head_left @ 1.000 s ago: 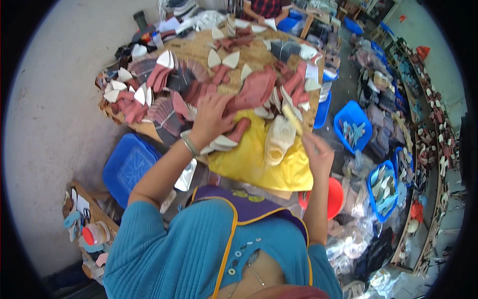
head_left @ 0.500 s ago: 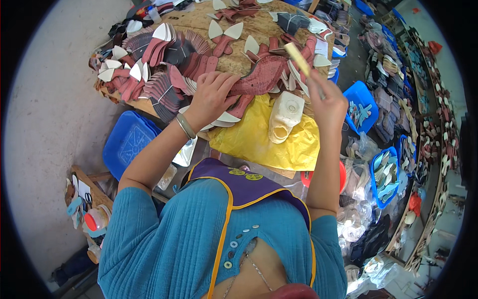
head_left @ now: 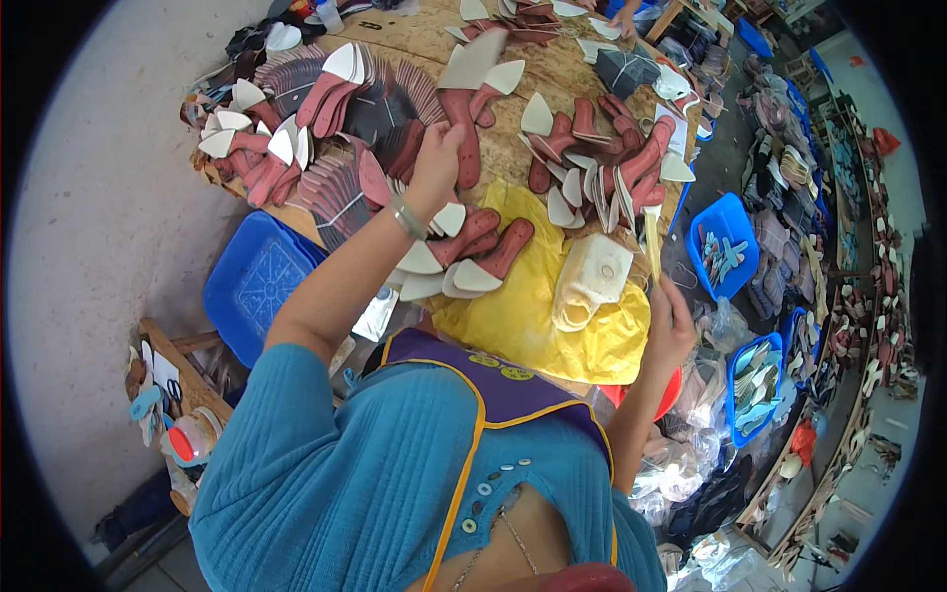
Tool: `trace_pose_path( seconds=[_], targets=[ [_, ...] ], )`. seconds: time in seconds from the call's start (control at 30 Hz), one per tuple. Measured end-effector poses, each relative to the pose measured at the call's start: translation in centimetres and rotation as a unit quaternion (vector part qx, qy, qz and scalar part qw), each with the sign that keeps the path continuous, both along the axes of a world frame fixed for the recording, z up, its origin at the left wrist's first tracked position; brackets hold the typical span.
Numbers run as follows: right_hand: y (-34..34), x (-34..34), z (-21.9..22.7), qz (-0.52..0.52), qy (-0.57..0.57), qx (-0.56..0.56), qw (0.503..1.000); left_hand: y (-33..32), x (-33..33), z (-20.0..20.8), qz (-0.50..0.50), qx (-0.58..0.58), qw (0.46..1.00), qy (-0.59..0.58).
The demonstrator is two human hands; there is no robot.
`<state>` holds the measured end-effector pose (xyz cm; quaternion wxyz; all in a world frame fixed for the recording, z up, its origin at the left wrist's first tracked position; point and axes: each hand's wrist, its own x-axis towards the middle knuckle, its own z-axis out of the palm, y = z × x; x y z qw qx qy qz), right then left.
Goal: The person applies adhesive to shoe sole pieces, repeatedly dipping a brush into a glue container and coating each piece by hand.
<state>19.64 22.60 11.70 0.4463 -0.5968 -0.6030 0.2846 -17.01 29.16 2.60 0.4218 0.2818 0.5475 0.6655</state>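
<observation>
My left hand [head_left: 437, 170] is closed on the edge of a dark red shoe insole [head_left: 467, 148] with a pale, blurred end, held over the far middle of the table. Nearer me lie several red insoles [head_left: 506, 249] with white ends, partly on a yellow plastic sheet [head_left: 503, 321]. Low at the right, my right hand [head_left: 671, 326] grips what looks like a flat pale brush [head_left: 652, 242], its whitish tip pointing away from me. Just left of it, a white plastic bottle with a cut opening [head_left: 592, 276] lies on the sheet.
Fanned stacks of insoles [head_left: 326, 187] cover the left of the wooden table [head_left: 414, 39], with another pile [head_left: 602, 163] at the right. Blue baskets stand at left [head_left: 258, 281] and right [head_left: 725, 242]. Another person's hand [head_left: 623, 18] shows at the far edge.
The left hand has moved away from me, carrying the insole off the near insoles and bottle area. The right hand has come down and nearer, with the brush still in it.
</observation>
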Motion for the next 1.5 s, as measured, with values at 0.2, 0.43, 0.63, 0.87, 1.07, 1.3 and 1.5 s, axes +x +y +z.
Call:
trace_pose_path(
  seconds=[0.2, 0.43, 0.63, 0.87, 1.07, 1.3, 1.5],
  targets=[
    [-1.3, -0.2, -1.9, -0.054, -0.002, -0.039, 0.998, 12.2, -3.0, -6.6, 0.005, -0.115, 0.965, -0.238],
    [-3.1, -1.3, -1.6, -0.13, 0.021, -0.082, 0.988, 21.3, -5.5, -17.5, 0.097, -0.18, 0.928, -0.311],
    [-2.6, -3.1, -2.9, -0.174, 0.027, -0.098, 0.979, 21.8, -2.8, -15.5, 0.073, -0.234, 0.927, -0.283],
    [0.4, -5.1, -2.4, -0.164, -0.008, -0.1, 0.981, 20.5, -8.6, -14.7, -0.232, -0.259, 0.935, -0.073],
    [1.0, -5.5, -3.2, -0.154, 0.095, -0.074, 0.981, 14.2, -11.6, -7.8, -0.516, 0.005, 0.636, 0.574],
    [0.5, -5.7, -3.2, -0.184, 0.066, -0.075, 0.978, 11.2, -8.4, -5.3, -0.603, 0.134, 0.517, 0.592],
    [-0.8, -5.5, -3.4, -0.185, 0.075, -0.086, 0.976, 7.6, -0.4, -7.8, -0.618, 0.234, 0.517, 0.544]
  ],
)
